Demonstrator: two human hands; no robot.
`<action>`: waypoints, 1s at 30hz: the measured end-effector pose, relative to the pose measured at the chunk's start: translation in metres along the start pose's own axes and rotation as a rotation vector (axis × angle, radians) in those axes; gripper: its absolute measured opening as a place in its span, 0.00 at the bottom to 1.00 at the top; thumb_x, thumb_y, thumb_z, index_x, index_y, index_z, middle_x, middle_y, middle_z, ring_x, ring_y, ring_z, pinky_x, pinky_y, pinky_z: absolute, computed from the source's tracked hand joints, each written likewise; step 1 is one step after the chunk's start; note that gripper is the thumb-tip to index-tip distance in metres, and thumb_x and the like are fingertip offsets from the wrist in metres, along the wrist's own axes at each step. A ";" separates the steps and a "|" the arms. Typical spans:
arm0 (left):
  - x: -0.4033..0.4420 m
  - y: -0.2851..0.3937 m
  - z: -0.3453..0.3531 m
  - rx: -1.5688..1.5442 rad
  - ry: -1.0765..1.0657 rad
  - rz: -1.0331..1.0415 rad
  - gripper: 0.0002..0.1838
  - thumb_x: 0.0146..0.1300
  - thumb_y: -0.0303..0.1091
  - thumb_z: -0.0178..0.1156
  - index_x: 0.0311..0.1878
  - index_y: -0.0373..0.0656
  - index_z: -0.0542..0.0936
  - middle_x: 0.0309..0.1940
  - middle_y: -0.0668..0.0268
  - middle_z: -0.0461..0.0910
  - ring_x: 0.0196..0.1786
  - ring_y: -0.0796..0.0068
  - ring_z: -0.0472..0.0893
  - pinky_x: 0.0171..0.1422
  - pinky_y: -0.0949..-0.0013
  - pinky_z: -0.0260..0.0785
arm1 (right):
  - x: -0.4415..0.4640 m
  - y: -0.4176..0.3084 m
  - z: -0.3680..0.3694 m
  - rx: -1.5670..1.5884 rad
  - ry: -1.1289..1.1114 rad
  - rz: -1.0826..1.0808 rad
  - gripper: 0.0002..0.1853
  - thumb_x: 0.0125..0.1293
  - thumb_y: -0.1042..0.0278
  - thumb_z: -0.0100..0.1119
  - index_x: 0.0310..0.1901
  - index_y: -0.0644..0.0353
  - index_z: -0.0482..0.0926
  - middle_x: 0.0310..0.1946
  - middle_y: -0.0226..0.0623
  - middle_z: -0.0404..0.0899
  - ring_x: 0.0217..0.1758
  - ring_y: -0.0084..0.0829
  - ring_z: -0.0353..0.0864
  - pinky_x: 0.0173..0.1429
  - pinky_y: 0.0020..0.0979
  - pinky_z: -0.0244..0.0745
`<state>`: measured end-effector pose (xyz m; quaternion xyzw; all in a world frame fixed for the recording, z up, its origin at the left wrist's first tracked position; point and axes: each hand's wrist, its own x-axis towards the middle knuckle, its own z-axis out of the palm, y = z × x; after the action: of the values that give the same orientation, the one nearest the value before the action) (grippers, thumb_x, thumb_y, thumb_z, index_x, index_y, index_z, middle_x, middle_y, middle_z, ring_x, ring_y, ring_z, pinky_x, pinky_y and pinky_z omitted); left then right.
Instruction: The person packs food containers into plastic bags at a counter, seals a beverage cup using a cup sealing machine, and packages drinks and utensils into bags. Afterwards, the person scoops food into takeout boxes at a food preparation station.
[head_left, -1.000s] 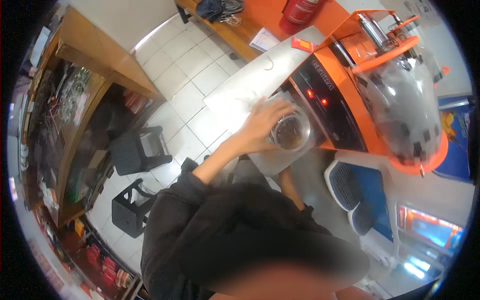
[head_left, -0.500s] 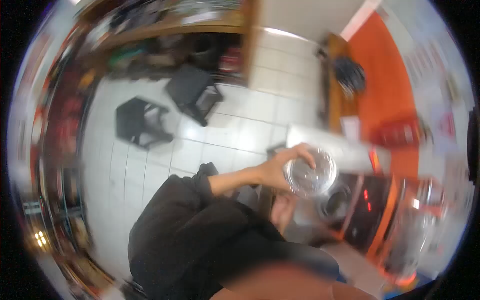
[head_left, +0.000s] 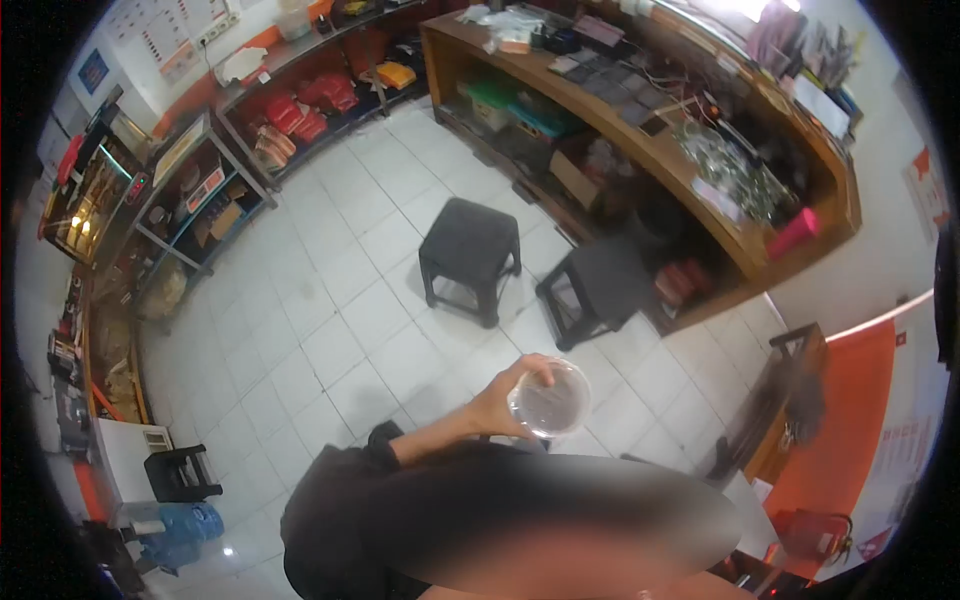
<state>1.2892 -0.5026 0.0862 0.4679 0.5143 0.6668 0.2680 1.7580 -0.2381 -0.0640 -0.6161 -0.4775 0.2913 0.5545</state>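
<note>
My left hand [head_left: 512,397] is closed around the side of a clear, round plastic cup [head_left: 552,402], seen from above, with the thumb bent over its rim. What the cup contains, if anything, I cannot make out. A dark sleeve [head_left: 345,500] covers the arm behind this hand. My right hand does not show; a blurred patch hides the area in front of my body. Beyond the cup, two black plastic stools [head_left: 470,240] stand apart from my hand on the tiled floor.
A long wooden counter [head_left: 690,150] with a cluttered top and filled lower shelf runs along the far right. Metal shelving [head_left: 200,180] stands at the left. Lower left are a small black stool [head_left: 183,473] and blue water bottle [head_left: 190,522]. A red fire extinguisher [head_left: 815,535] is lower right.
My view has swung left, away from the orange-edged machine. The cup stays in my left hand, now over the floor. My right hand, partly visible below it before, has gone from sight.
</note>
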 end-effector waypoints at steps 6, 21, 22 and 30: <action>0.000 -0.017 -0.165 0.031 0.316 0.124 0.37 0.36 0.29 0.77 0.48 0.47 0.63 0.57 0.56 0.63 0.61 0.65 0.68 0.63 0.64 0.66 | -0.089 -0.011 0.221 -0.293 -0.365 -0.047 0.20 0.61 0.71 0.52 0.55 0.58 0.71 0.40 0.39 0.77 0.39 0.32 0.75 0.42 0.31 0.70; 0.028 0.020 -0.570 0.638 0.910 -0.186 0.30 0.38 0.30 0.75 0.43 0.45 0.66 0.45 0.64 0.69 0.54 0.70 0.70 0.59 0.68 0.62 | -0.377 -0.056 0.851 -0.603 -1.441 -0.656 0.19 0.59 0.77 0.48 0.53 0.64 0.72 0.47 0.46 0.76 0.49 0.39 0.74 0.53 0.35 0.69; 0.032 0.019 -0.596 0.615 0.894 -0.202 0.30 0.38 0.30 0.75 0.43 0.45 0.66 0.45 0.64 0.69 0.54 0.70 0.70 0.59 0.68 0.62 | -0.413 -0.063 0.908 -0.337 -1.426 -0.814 0.19 0.59 0.77 0.47 0.53 0.65 0.72 0.47 0.47 0.76 0.49 0.39 0.74 0.54 0.36 0.69; 0.118 -0.046 -0.787 0.520 0.958 -0.124 0.29 0.34 0.25 0.75 0.40 0.43 0.68 0.45 0.63 0.70 0.51 0.67 0.72 0.56 0.66 0.66 | -0.720 -0.334 1.124 0.334 -1.823 -0.626 0.11 0.62 0.68 0.52 0.43 0.59 0.80 0.39 0.38 0.80 0.41 0.30 0.79 0.45 0.32 0.73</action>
<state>0.5259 -0.7304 0.0582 0.1318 0.7534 0.6390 -0.0819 0.4016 -0.4624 -0.1080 0.0863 -0.8177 0.5594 0.1051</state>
